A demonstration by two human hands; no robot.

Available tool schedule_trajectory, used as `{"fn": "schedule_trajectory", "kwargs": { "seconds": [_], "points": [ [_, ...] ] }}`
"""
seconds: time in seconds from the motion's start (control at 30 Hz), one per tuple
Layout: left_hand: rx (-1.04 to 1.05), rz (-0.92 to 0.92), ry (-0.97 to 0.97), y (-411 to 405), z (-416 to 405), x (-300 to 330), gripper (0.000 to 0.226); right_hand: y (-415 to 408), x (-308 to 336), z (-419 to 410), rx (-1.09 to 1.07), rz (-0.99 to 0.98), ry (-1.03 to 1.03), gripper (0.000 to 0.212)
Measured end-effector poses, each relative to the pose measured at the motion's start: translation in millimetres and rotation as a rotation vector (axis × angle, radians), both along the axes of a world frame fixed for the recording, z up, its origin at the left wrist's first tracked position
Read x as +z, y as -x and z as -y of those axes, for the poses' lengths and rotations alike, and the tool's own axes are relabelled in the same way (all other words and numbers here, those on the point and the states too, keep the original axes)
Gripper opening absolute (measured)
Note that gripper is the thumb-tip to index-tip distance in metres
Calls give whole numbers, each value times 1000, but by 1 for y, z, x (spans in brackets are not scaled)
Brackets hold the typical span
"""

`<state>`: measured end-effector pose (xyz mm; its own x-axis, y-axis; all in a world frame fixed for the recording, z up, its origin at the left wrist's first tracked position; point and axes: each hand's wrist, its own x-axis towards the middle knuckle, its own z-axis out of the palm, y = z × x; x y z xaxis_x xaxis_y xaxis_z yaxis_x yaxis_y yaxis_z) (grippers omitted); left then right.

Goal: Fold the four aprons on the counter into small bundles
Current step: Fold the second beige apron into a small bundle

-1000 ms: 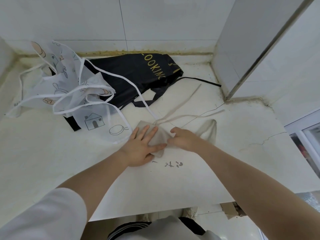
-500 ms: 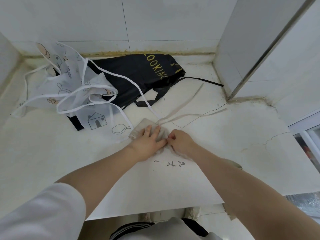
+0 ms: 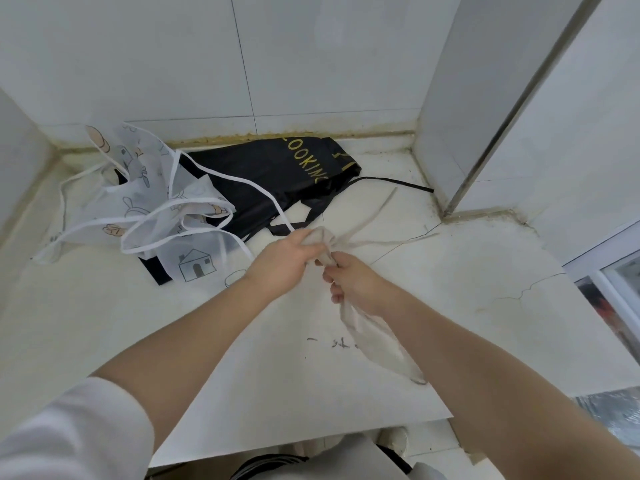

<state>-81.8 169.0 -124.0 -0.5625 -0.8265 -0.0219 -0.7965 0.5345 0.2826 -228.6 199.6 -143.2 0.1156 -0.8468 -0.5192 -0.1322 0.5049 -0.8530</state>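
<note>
Here, three aprons show: a bundled beige apron (image 3: 322,242) gripped by left hand (image 3: 284,263) and right hand (image 3: 353,284), beyond it a glossy black apron (image 3: 277,178) and a sheer printed apron (image 3: 156,202).

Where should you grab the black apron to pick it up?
Probably at the near edge of the black apron, coming from the front right. That part lies bare on the counter, while its left side is covered by the white printed apron and its white strap. The thin black strap trailing right would just dangle the cloth.
</note>
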Motion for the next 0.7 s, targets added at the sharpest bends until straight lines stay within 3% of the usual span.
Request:
{"fn": "schedule_trajectory", "kwargs": {
  "seconds": [0.1,0.23,0.33,0.43,0.6,0.7],
  "points": [
    [137,-222,-26,5,9,9,48,14,16,7,-94,77,-8,12],
    [277,-546,-132,24,4,21,47,23,34,13,-148,-43,-62,32],
    [387,-860,-336,36,4,35,45,29,44,16,-160,-158,-87,42],
    [510,-1133,-544,40,4,45,41,36,52,19,-164,-128,-105,42],
    [583,-1328,-666,41,8,50,33,40,61,24,-96,-123,-190,53],
    [527,-1298,-703,36,11,47,38,39,55,26,-221,-95,-117,47]
  ]
}}
